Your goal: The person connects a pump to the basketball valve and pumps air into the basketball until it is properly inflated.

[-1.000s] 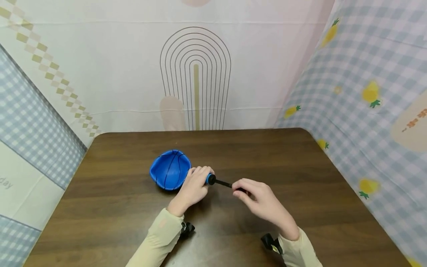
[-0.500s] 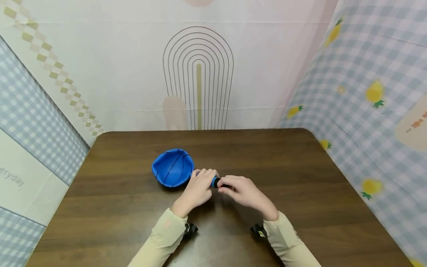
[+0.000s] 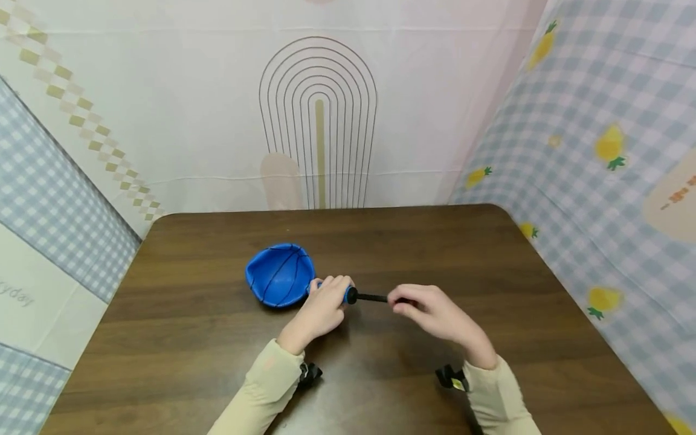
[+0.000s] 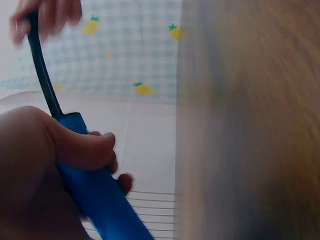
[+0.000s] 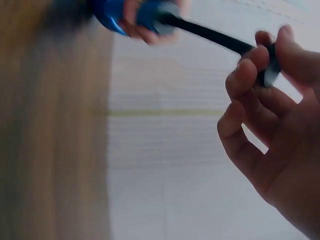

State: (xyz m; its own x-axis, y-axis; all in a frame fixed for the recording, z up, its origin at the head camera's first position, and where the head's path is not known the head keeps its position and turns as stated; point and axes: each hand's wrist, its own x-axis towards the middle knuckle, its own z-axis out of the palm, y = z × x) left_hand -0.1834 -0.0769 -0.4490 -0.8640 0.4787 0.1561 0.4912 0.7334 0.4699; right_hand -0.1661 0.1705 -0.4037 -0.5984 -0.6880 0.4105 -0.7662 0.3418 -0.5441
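A blue ball with black lines (image 3: pixel 280 279), caved in like a bowl, lies on the table left of centre. My left hand (image 3: pixel 319 307) grips the blue barrel of a hand pump (image 4: pixel 107 200), its near end right by the ball's edge. From the barrel's black cap the pump's dark rod (image 3: pixel 372 297) stands out to the right. In the right wrist view, fingers and thumb of my right hand (image 5: pixel 272 125) pinch the pump's black handle (image 5: pixel 270 70). The fingers cover part of the handle, and where pump and ball meet is hidden behind my left hand.
The brown wooden table (image 3: pixel 179 338) has rounded far corners. A pale printed cloth (image 3: pixel 206 109) hangs behind it, with a blue checked cloth (image 3: pixel 571 217) along the right. Black camera mounts (image 3: pixel 311 376) sit under both wrists.
Half a second ago my right hand was close to the barrel with the rod pushed in. It has since moved right, drawing the rod out. My left hand stays on the barrel.
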